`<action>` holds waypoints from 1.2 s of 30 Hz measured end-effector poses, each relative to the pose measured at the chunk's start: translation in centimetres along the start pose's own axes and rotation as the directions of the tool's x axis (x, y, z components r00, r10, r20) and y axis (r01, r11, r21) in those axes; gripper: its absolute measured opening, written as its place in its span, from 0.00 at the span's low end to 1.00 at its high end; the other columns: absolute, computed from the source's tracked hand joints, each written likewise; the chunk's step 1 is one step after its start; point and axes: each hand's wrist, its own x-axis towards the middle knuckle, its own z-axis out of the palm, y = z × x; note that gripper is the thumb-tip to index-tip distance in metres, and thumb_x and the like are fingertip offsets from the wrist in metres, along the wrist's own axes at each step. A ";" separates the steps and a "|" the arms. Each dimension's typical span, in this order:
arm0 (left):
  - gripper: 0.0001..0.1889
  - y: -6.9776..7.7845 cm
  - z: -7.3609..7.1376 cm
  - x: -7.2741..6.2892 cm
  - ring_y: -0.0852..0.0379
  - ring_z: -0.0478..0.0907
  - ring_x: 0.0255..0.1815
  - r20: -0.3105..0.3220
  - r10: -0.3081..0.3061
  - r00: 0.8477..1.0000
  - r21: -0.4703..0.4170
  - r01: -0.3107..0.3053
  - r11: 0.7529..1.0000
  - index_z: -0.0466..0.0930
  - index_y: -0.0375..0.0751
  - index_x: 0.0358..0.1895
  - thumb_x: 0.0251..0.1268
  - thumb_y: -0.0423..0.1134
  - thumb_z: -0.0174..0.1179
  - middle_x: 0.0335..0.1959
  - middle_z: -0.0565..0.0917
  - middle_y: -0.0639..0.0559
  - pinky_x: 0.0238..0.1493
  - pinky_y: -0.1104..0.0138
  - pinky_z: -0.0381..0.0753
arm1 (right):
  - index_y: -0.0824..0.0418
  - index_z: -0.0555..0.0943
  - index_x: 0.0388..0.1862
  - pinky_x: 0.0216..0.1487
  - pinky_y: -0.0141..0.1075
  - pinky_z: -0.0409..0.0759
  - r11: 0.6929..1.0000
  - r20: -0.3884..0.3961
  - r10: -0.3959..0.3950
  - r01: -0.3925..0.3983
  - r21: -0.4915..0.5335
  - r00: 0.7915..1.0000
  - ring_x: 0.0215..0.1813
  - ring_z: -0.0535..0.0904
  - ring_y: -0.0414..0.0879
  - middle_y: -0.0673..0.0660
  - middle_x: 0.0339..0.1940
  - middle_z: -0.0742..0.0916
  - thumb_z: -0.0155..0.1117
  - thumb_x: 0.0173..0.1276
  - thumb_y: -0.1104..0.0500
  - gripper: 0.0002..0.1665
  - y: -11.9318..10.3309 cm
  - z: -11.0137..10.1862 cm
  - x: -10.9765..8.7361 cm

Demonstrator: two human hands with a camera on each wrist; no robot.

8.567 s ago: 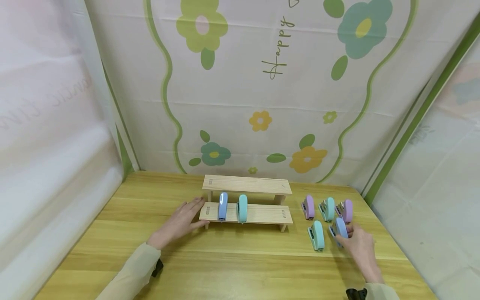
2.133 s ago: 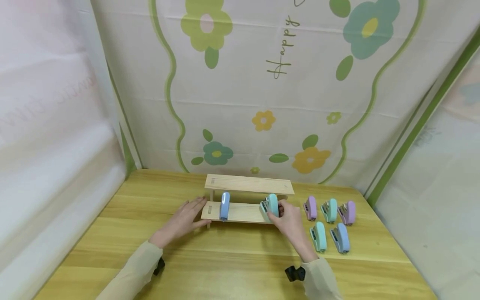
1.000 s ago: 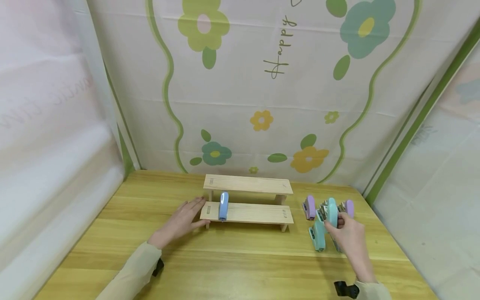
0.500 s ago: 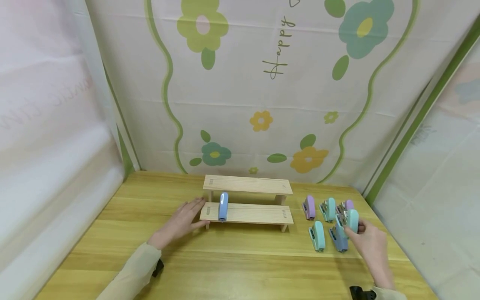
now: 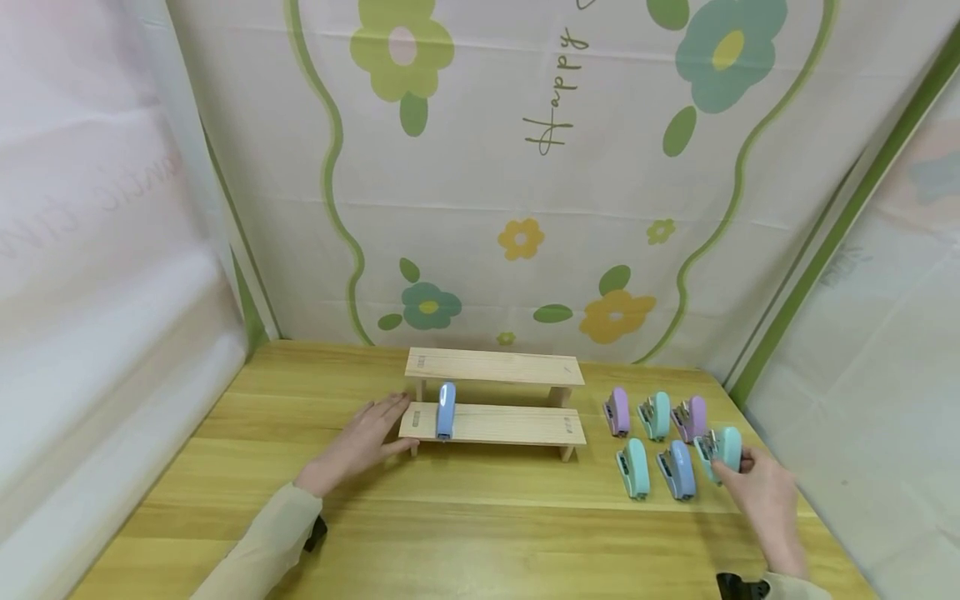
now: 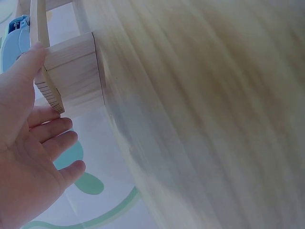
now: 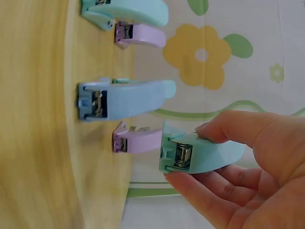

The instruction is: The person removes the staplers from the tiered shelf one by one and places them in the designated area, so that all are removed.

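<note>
In the head view my right hand (image 5: 761,492) pinches a mint-green stapler (image 5: 726,454) between thumb and fingers at the far right. The right wrist view shows this stapler (image 7: 205,155) held off the tabletop. A blue stapler (image 5: 677,471) stands just left of it, with another mint stapler (image 5: 633,469) beyond. Behind them stand a purple stapler (image 5: 617,412), a mint one (image 5: 655,417) and a second purple one (image 5: 690,419). My left hand (image 5: 362,442) rests against the left end of the wooden two-step shelf (image 5: 510,423), its thumb at the front edge. One blue stapler (image 5: 446,411) stands on the lower step.
The shelf's upper step (image 5: 495,367) rises behind the lower one. A wooden tabletop (image 5: 480,533) lies under everything. A flowered white cloth (image 5: 465,183) hangs at the back, with more cloth (image 5: 112,292) along both sides.
The right hand let go of a blue stapler at the right, took the mint stapler off the lower step, and carried it rightward past the blue one. The left hand stayed at the shelf.
</note>
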 end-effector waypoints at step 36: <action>0.41 0.0 0.2 0.0 0.36 0.66 0.74 0.010 -0.022 1.000 0.009 0.022 1.000 0.63 0.29 0.72 0.65 0.56 0.63 0.72 0.68 0.32 0.74 0.40 0.65 | 0.80 0.78 0.45 0.35 0.48 0.81 0.996 0.121 0.018 -0.006 -0.092 0.992 0.40 0.83 0.66 0.76 0.40 0.86 0.67 0.60 0.56 0.27 4.5 1.9 1.9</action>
